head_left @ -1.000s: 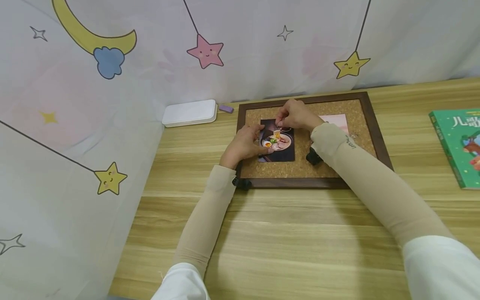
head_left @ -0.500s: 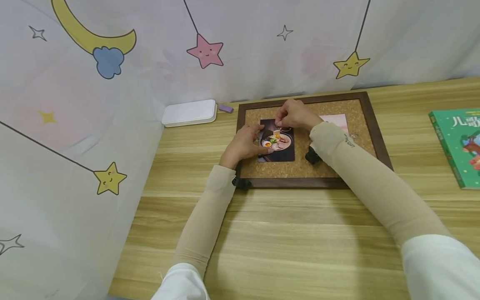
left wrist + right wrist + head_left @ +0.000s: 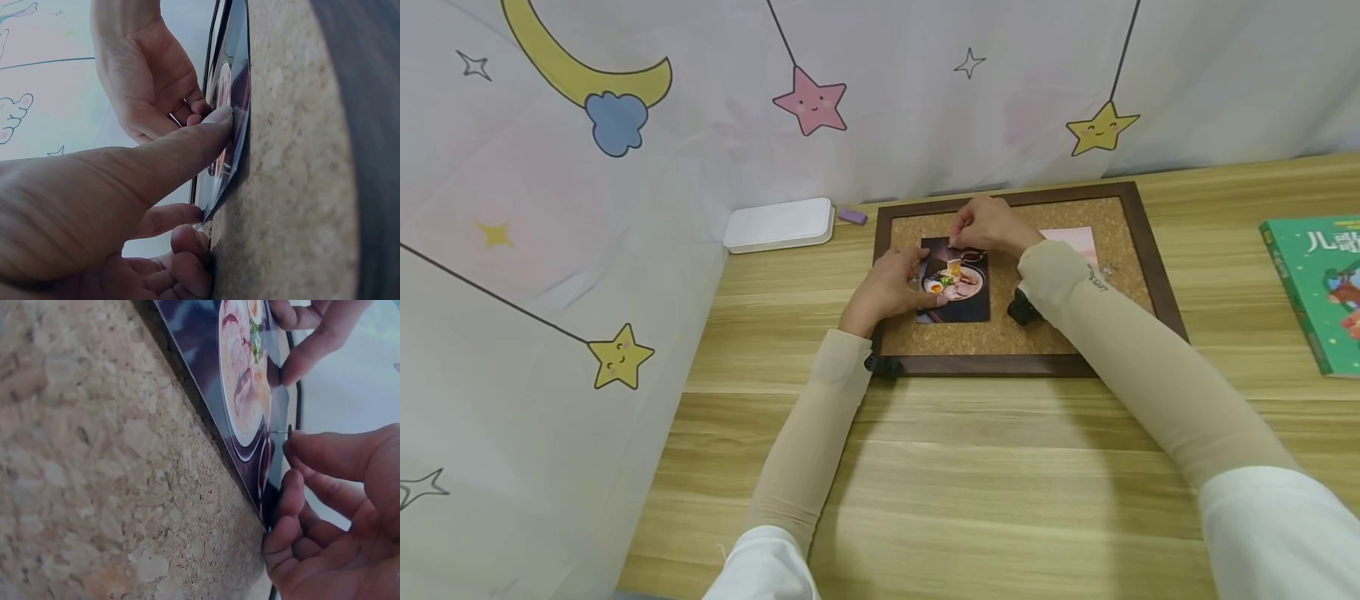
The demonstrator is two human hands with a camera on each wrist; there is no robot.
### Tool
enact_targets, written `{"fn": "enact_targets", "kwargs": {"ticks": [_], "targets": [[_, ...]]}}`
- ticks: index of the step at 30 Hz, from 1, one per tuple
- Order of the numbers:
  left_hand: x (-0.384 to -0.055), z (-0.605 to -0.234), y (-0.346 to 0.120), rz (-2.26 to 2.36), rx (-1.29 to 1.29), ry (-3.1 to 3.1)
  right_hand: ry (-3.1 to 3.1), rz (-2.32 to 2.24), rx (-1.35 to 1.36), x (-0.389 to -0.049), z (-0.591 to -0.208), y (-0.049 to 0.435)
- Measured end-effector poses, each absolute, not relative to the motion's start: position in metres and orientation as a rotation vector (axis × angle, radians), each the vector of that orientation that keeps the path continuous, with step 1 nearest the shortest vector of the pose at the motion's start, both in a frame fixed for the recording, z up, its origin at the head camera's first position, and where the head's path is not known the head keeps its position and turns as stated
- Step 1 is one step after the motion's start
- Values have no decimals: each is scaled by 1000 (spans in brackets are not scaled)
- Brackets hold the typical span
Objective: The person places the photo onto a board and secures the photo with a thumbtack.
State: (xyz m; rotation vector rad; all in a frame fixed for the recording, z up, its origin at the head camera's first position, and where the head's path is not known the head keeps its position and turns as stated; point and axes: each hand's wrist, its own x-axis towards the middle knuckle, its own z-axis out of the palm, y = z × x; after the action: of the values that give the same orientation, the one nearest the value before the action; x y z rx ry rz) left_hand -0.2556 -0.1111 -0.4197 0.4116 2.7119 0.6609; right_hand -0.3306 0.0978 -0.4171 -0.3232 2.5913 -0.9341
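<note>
A dark photo of a ramen bowl lies on a cork board with a brown wooden frame. My left hand holds it down from the left, the thumb lying straight across its surface and the index finger at its upper left edge. At the photo's top, my right hand pinches a thin pin between thumb and index finger. The pin's shaft points at the photo, its tip meeting the glossy surface in the right wrist view. The right hand's other fingers curl by the photo's edge.
A pink picture sits on the board's right half, partly behind my right wrist. Behind the board's left corner are a white case and a purple eraser-like block. A green book lies at right. A printed curtain rises behind the table.
My right hand has shifted slightly left at the photo's top, fingers still pinched. The left hand and the photo stay in place.
</note>
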Motion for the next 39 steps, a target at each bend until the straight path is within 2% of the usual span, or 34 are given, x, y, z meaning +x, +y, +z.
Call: {"fn": "enact_targets", "kwargs": {"ticks": [16,39], "targets": [[-257,-420,-113,662,399,2714,2613,-859,-287,-332,-415,88],[-258,-422,-111,652,406,2712,2501,-995,-165,-336,-420,98]]}}
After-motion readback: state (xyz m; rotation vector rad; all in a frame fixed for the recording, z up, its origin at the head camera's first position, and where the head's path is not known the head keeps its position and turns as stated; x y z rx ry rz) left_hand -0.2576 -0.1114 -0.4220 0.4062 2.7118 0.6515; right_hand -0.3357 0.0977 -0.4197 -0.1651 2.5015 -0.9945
